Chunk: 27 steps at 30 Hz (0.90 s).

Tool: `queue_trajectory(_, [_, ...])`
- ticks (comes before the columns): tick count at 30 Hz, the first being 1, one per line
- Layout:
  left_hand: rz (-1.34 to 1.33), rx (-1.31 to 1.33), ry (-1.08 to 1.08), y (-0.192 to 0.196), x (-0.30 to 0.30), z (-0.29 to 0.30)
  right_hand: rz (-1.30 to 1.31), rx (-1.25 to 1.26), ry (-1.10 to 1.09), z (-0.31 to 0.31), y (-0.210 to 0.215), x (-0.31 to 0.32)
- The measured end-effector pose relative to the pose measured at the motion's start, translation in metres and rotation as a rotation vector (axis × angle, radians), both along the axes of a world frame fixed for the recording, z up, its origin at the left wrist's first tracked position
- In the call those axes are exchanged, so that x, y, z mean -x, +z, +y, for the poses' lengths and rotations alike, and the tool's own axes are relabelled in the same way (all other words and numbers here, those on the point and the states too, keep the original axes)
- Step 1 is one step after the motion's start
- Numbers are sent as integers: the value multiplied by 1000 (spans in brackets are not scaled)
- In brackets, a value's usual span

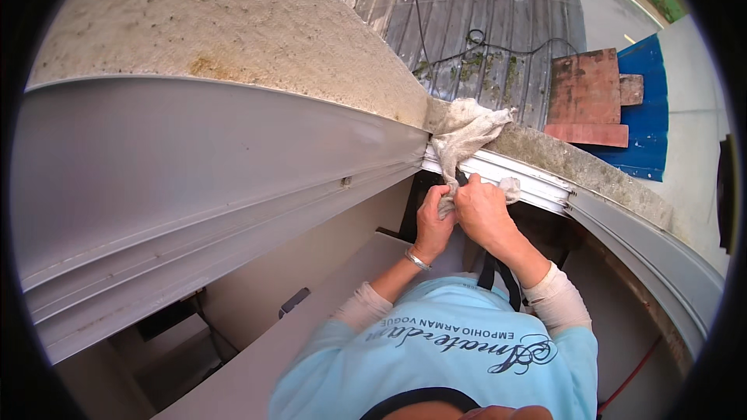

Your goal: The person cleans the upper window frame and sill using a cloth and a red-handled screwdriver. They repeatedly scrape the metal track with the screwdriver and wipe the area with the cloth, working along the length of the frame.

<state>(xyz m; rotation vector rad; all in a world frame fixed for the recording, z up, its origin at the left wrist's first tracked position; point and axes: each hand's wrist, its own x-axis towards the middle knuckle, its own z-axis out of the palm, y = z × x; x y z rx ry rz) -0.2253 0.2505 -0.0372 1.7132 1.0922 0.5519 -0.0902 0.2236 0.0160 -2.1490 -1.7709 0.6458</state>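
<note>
A greyish-white rag (471, 134), wrinkled and stained, lies over the window sill and hangs down across the white window track (513, 177). My left hand (434, 222) is closed on its lower end, just inside the track. Beside it, almost touching, my right hand (484, 208) is also closed on the cloth, and a bunched bit sticks out past its knuckles. A small dark piece (461, 178) shows at the right hand's fingertips; what it is I cannot make out.
A grey metal window frame (202, 163) runs along the left, below a rough concrete wall (218, 23). Outside lies a corrugated roof (482, 8) with a black cable (529, 51), reddish boards (585, 89) and a blue sheet (647, 109). Another frame section (646, 245) curves away at right.
</note>
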Motion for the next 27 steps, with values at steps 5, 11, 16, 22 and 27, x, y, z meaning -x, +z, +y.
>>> queue_trajectory(5, [-32,-15,-30,-3,2,5,-39,-16,127,28,14,-25])
queue_trajectory(11, [-50,-16,-57,4,-9,13,-121,321,460,145,30,-112])
queue_trajectory(16, [-46,13,-102,-3,-10,20,265,691,230,174,26,-131])
queue_trajectory(22, [-43,-30,-172,-3,-18,19,848,709,-2,80,-38,-159])
queue_trajectory(27, [-80,-57,-173,4,-32,13,1495,421,-386,-17,-73,-100])
